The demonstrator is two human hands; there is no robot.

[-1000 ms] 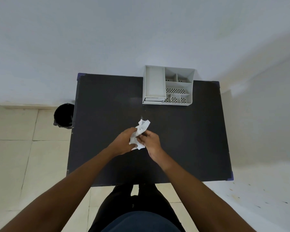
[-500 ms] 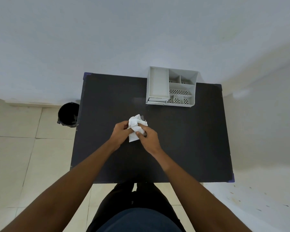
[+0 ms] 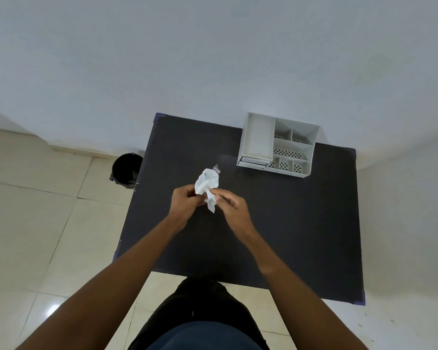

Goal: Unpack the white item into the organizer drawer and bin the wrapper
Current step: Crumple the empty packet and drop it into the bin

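Hands first: your left hand (image 3: pixel 185 202) and right hand (image 3: pixel 231 207) meet over the black table (image 3: pixel 301 223), both pinching the crumpled white wrapper (image 3: pixel 207 184) between them. The left closes round its lower body; the right fingertips nip the twisted tail hanging just below. The paper looks thin, light and soft, so it should crush and tear easily and give no firm purchase; take it by the loose tail and peel, keeping the other hand cupped round the bulk where the item likely sits. A small greyish piece (image 3: pixel 216 169) shows at the top of the bundle, just beyond your grip. You cannot tell whether it is the white item or a fold of paper, and its shape and stiffness stay unknown.

Farther out, up and to the right of the grip, stands the white organizer (image 3: pixel 278 145); its drawer front (image 3: pixel 253 161) at the near left corner appears pushed in, though it is small here. Off to the left, on the floor beside the table edge, sits the black bin (image 3: pixel 125 170), partly cut off by that edge.
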